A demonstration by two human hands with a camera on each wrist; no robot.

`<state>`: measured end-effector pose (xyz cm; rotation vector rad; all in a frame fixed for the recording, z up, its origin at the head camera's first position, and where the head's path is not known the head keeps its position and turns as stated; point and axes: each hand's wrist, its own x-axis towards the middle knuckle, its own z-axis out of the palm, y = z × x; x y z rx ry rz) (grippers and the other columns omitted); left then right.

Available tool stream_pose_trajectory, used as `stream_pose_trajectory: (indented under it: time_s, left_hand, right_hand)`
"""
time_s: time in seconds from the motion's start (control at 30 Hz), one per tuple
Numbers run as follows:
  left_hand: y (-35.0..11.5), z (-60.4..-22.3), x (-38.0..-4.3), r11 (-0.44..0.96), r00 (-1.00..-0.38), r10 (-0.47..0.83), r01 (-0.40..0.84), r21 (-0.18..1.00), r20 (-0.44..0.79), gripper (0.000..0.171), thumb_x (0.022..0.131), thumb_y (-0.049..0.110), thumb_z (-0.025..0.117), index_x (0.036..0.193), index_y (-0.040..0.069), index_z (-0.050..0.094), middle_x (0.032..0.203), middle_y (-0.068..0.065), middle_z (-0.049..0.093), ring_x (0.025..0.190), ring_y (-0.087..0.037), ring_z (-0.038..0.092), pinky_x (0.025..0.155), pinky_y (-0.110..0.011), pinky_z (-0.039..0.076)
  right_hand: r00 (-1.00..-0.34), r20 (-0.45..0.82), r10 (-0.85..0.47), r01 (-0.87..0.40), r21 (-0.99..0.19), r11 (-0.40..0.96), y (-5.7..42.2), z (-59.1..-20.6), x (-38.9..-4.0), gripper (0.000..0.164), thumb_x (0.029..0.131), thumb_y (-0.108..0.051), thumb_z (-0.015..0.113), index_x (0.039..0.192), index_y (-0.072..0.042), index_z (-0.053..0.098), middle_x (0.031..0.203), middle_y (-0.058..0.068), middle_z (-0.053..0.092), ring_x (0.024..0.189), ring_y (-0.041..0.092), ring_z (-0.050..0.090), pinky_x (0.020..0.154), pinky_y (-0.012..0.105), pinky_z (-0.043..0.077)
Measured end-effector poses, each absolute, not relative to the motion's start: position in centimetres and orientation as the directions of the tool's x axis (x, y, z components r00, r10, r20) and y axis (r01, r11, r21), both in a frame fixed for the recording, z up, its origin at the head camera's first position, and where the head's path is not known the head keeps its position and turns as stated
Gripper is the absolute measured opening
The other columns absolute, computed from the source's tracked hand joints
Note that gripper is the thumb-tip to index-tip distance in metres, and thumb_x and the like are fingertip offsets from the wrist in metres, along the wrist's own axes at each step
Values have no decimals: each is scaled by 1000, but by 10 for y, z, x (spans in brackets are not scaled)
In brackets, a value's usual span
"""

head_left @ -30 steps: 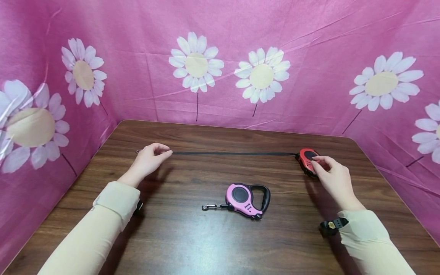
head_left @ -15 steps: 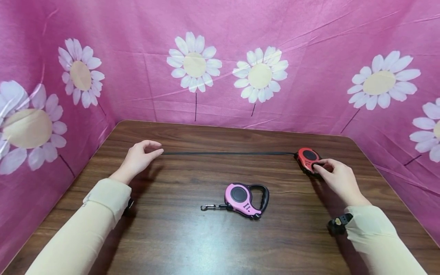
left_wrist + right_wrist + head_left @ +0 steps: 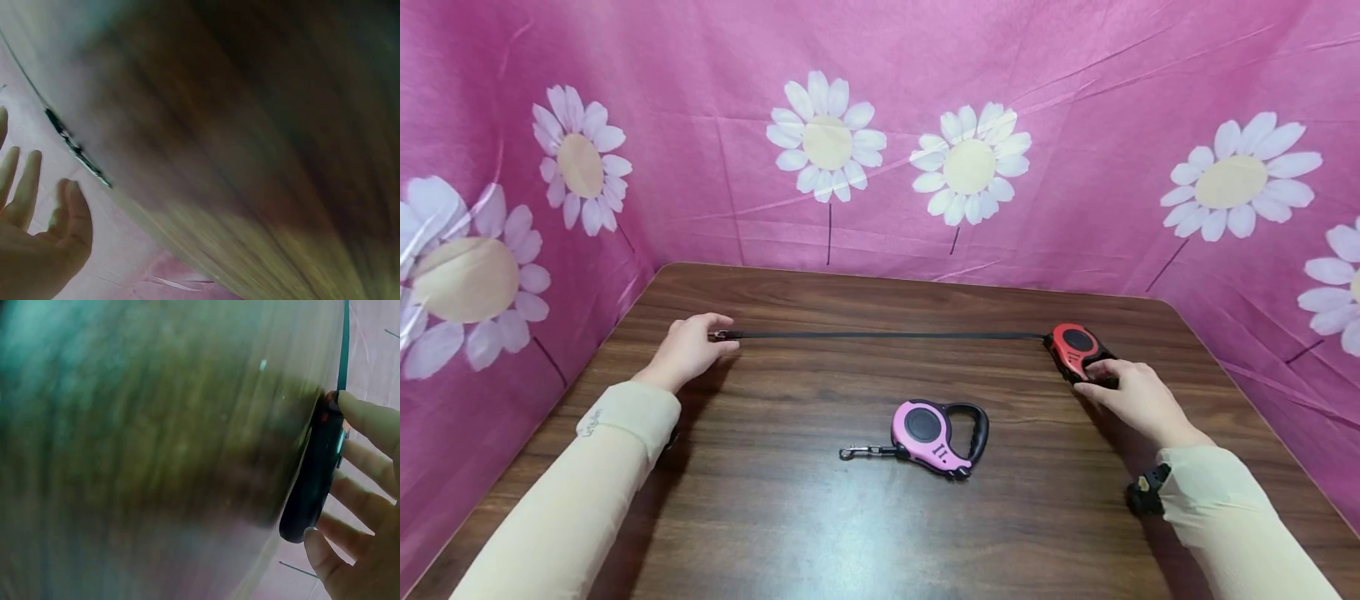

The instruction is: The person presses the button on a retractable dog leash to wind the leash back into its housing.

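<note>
A red retractable dog leash (image 3: 1070, 346) lies at the back right of the table, its black strap (image 3: 887, 335) drawn out straight to the left. My right hand (image 3: 1142, 402) holds it at the black handle end; the right wrist view shows thumb and fingers along the black edge of its case (image 3: 315, 472). At the strap's far left end is a metal clip (image 3: 724, 335). My left hand (image 3: 688, 350) is around this clip, thumb and fingers spread apart. In the left wrist view the clip (image 3: 75, 149) shows beyond the fingertips, with nothing pinched.
A pink retractable leash (image 3: 925, 437) with a black handle lies mid-table in front of the strap, its clip (image 3: 867, 452) pointing left. Pink cloth (image 3: 895, 233) with daisies hangs behind the wooden table (image 3: 760, 517) and along its sides.
My left hand has slid left along the strap to the clip, and its fingers have parted. The right hand has shifted slightly right and down, from the red case toward the handle.
</note>
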<state>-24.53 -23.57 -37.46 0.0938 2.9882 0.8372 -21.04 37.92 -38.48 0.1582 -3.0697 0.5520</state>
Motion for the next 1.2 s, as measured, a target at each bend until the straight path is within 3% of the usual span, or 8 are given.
stream_pose_trajectory:
  time_s: [0.13,0.37,0.77,1.03,1.2]
  left_hand:
    - [-242,-379,-248,898,-995,71,30,439,-76,54,95,28,63,139,-1,50,142,-28,50,125,-56,36,99,-69,35]
    - [-243,-379,-252,922,-993,64,21,386,-98,49,96,28,60,138,2,53,142,-26,50,123,-55,41,91,-70,40]
    - [-243,-382,-253,939,-990,107,71,338,-89,41,96,26,62,128,1,59,131,-25,56,115,-55,43,89,-66,43]
    - [-243,-382,-255,928,-991,107,71,365,-79,27,94,23,64,105,-2,66,104,-21,70,105,-44,60,95,-57,42]
    - [-244,-381,-256,921,-989,104,56,386,-105,26,96,26,61,101,1,65,104,-20,69,102,-40,62,88,-54,47]
  right_hand:
    - [-991,20,-129,-129,-325,937,381,-387,-212,51,93,-41,66,121,2,64,124,33,60,117,55,46,95,67,36]
    - [-981,49,-186,-192,-288,938,380,-390,-216,38,94,-30,67,115,2,68,117,29,65,113,52,53,94,65,40]
    - [-984,-3,-179,-171,-282,944,376,-396,-219,48,94,-34,66,116,8,65,114,30,63,111,52,53,94,64,41]
    - [-980,25,-196,-196,-250,948,370,-393,-221,26,95,-30,66,91,-4,68,93,16,66,89,34,62,78,53,47]
    - [-992,-39,-117,-105,-223,969,370,-385,-221,41,100,-45,52,105,-5,61,98,23,66,86,39,65,65,53,47]
